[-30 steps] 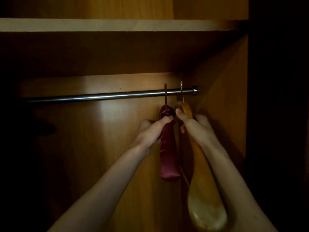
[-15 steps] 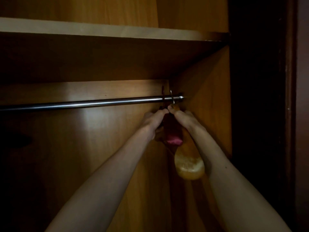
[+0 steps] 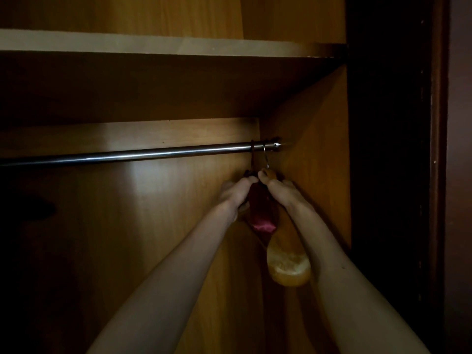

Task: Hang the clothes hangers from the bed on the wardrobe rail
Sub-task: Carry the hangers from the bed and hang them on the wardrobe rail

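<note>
Both hooks sit over the rail (image 3: 153, 154) at its right end. Your left hand (image 3: 236, 191) pinches the red padded hanger (image 3: 260, 213); your right hand (image 3: 279, 190) grips the wooden hanger (image 3: 288, 267). Confirm each hook is seated, then let go gently.

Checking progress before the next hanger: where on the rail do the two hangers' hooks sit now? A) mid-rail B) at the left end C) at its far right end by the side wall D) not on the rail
C: both the red padded hanger and the wooden hanger hook over the rail right beside its right-end fitting.
</note>
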